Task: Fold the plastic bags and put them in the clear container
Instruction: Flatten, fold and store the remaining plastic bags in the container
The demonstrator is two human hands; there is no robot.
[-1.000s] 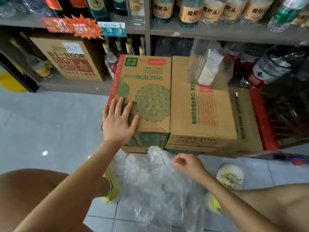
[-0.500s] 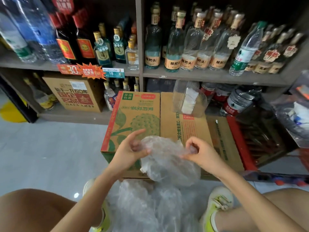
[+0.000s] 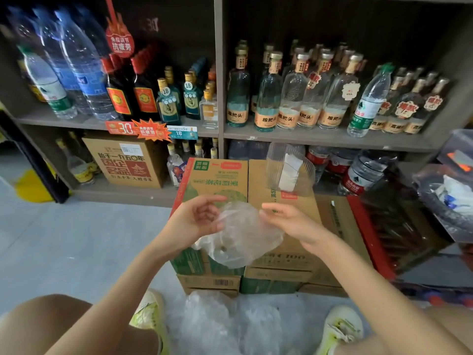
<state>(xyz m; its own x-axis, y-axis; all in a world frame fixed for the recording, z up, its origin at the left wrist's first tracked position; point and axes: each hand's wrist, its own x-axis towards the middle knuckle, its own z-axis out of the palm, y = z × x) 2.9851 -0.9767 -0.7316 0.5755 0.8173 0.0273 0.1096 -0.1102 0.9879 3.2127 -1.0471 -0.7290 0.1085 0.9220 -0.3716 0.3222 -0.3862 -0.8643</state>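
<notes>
A crumpled clear plastic bag [image 3: 240, 237] hangs in the air over the cardboard boxes, held between both hands. My left hand [image 3: 197, 221] pinches its left top edge with thumb and curled fingers. My right hand [image 3: 289, 221] pinches the right top edge. The clear container [image 3: 289, 170] stands on the right box behind the bag, with folded white pieces inside. A heap of more plastic bags [image 3: 225, 324] lies on the floor between my feet.
Two cardboard boxes [image 3: 279, 198] sit side by side on a stack before a shelf of glass bottles [image 3: 281, 98] and water bottles. A red crate [image 3: 378, 231] stands to the right. Grey floor tiles [image 3: 84, 239] spread to the left.
My left hand left the box top and my right hand lifted one bag out of the floor heap. Both hands now hold that bag up, and the view has tilted upward.
</notes>
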